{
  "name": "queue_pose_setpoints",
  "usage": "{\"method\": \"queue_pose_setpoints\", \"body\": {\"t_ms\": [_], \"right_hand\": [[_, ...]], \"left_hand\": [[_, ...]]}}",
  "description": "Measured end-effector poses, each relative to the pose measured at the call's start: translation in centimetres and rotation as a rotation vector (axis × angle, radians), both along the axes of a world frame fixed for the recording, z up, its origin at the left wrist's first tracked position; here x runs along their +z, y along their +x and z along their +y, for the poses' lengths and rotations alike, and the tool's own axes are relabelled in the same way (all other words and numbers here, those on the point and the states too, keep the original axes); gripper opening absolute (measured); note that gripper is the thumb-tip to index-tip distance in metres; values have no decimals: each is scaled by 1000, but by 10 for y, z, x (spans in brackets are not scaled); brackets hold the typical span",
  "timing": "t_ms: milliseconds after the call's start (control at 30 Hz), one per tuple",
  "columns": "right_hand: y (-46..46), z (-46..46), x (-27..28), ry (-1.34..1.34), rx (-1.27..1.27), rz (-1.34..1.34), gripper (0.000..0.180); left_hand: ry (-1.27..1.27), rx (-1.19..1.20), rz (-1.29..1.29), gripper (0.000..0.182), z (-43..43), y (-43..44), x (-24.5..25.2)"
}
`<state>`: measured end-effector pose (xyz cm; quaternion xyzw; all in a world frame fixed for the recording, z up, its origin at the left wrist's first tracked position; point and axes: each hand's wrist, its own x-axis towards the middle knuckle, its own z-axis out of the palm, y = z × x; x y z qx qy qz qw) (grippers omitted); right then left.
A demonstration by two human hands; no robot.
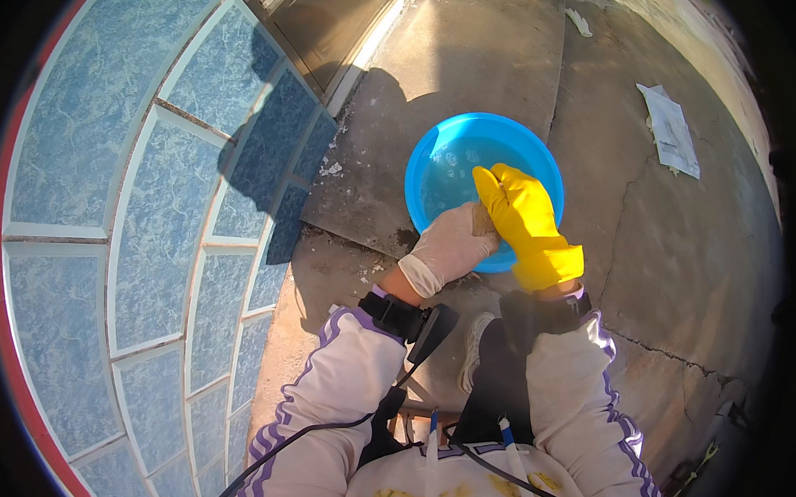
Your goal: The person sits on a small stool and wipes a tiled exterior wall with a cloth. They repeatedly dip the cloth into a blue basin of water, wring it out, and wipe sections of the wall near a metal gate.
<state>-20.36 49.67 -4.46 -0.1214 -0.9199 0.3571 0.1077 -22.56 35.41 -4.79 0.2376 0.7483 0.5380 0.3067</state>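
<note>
A round blue plastic basin [415, 149] stands on the concrete ground, holding bluish water with patches of bubbles. Over its near part my left hand [452, 243], in a thin whitish glove, is closed on a brownish object [482, 220] that I cannot identify. My right hand [521, 208] wears a thick yellow rubber glove with a folded cuff and lies against that object from the right, its fingers over the water. The fingers hide much of the brownish object, and whether the right hand also grips it cannot be told.
A blue-tiled wall [161, 230] rises on the left, beside a doorway with a pale sill [371, 42]. A white printed packet [671, 130] lies on the cracked concrete at right, and a whitish glove [579, 22] farther back. A black cable [299, 433] crosses my left sleeve.
</note>
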Motion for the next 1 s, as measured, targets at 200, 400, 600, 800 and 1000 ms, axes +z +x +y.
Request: {"method": "queue_pose_setpoints", "body": {"t_ms": [200,400,600,800,1000], "right_hand": [[-8,-3,3,94,-27,-242,45],[-3,-6,-3,110,-46,-326,46],[5,-3,-15,222,42,-161,37],[17,-7,-2,45,9,-188,36],[36,10,-6,-295,26,-245,34]], "left_hand": [[-453,114,272,34,12,10,11],[-550,148,317,29,18,11,8],[-553,178,314,22,17,13,5],[-579,154,494,15,7,17,-6],[-563,162,486,31,-5,24,1]]}}
